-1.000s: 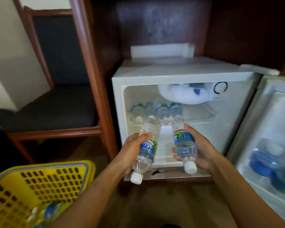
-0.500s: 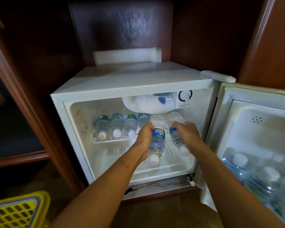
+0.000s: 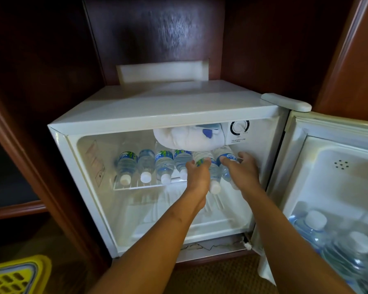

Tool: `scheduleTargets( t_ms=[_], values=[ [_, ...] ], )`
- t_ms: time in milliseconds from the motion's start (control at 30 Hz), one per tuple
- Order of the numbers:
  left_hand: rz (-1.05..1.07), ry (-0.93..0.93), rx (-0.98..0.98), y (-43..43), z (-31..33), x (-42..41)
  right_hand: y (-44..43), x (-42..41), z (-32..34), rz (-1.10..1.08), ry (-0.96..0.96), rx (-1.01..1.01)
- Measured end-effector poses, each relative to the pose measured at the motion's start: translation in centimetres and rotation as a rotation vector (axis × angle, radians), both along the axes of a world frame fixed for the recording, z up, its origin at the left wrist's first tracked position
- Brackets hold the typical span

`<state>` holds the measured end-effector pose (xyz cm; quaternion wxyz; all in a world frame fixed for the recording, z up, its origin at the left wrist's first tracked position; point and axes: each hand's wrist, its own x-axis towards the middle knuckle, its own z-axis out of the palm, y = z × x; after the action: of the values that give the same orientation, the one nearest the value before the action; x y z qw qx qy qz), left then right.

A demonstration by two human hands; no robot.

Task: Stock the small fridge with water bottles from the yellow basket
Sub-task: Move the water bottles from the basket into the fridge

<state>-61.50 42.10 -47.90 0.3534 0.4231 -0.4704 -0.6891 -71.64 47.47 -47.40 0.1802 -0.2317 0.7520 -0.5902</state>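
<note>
The small white fridge (image 3: 157, 109) stands open inside a dark wooden cabinet. Several clear water bottles (image 3: 146, 166) with blue labels and white caps lie side by side on its upper shelf (image 3: 136, 186), caps toward me. My left hand (image 3: 197, 177) grips one more bottle (image 3: 213, 177) at the right end of that row, its cap hanging past the shelf edge. My right hand (image 3: 240, 169) grips another bottle (image 3: 226, 162) just to the right of it, against the fridge's right wall. A corner of the yellow basket (image 3: 15, 274) shows at bottom left.
The fridge door (image 3: 336, 170) is swung open on the right, with large bottles (image 3: 314, 230) in its rack. A frosted white lump (image 3: 185, 137) hangs over the shelf beside the temperature dial (image 3: 239, 127). The fridge's lower compartment (image 3: 179, 219) holds nothing I can see.
Both hands have pushed their bottles up and deeper onto the upper shelf, at the right end of the row. The view has come closer to the fridge.
</note>
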Motion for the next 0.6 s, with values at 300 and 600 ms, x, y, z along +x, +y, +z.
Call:
scheduleTargets(
  t_ms=[300, 600],
  values=[
    [-0.258, -0.025, -0.057, 0.9, -0.7, 2.9, 0.7, 1.3, -1.8, -0.075, 0.025, -0.087],
    [-0.221, -0.157, -0.24, -0.9, -0.5, 0.7, -2.7, 0.2, -1.8, -0.065, 0.182, 0.067]
  ],
)
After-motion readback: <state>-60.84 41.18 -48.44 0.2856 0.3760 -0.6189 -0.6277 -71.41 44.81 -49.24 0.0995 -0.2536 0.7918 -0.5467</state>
